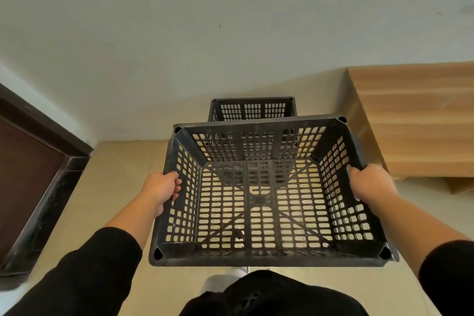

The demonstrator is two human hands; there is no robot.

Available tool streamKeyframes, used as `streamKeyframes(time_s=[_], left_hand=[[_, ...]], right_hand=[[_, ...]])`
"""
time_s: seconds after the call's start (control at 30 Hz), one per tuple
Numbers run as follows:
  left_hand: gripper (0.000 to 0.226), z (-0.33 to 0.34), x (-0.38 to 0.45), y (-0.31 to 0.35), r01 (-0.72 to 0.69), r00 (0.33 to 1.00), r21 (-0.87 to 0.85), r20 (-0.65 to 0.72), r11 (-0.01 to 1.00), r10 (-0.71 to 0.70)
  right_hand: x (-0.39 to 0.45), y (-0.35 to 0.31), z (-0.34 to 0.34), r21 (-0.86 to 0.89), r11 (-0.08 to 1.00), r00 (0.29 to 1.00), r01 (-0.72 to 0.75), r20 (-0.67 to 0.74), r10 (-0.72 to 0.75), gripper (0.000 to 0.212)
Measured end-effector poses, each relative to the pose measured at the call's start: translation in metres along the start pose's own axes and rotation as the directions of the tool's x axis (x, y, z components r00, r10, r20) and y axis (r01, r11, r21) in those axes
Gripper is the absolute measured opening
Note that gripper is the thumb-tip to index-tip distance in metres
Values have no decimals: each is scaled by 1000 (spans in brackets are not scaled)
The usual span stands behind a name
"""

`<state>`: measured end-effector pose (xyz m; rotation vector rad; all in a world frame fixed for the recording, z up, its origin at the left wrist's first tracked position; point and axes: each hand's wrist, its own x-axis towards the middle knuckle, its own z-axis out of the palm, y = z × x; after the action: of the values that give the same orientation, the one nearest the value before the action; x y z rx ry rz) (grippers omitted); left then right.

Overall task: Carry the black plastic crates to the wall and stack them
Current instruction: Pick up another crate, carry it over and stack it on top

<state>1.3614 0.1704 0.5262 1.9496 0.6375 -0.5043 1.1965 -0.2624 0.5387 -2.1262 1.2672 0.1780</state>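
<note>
The carried crate [259,195] hangs in the air just short of the wall [230,33], each side rim clamped in a grip: left hand [161,188], right hand [369,182]. Another crate [252,109] already sits on the floor against that wall, so I judge stacking remains.

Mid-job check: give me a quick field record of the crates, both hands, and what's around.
held crate: black, empty, carried off the floor, open side up
left hand: grips the held crate's left rim
right hand: grips its right rim
second crate: on the floor at the wall, partly hidden behind the held crate
wooden bench: right of the second crate
dark door frame: far left
</note>
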Motion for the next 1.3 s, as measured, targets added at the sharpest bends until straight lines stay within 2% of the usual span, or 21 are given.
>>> streamKeyframes(time_s=[0.3,0.5,0.77,1.1,1.3], left_hand=[[24,23,133,114,10,995,32,97,999,-13],[30,47,206,178,15,995,78,97,997,-23],[25,102,277,258,-33,999,139,32,990,29],[30,138,363,306,38,997,169,64,985,-49],[27,148,404,316,49,995,194,77,980,-64]], right_hand=[[95,-104,27,63,988,990,-138,-4,139,44],[160,-156,31,84,984,988,-157,8,156,48],[267,-212,32,118,980,984,-157,98,146,50],[365,-281,49,81,981,980,-174,107,165,58],[395,-304,70,30,975,970,-222,109,217,57]])
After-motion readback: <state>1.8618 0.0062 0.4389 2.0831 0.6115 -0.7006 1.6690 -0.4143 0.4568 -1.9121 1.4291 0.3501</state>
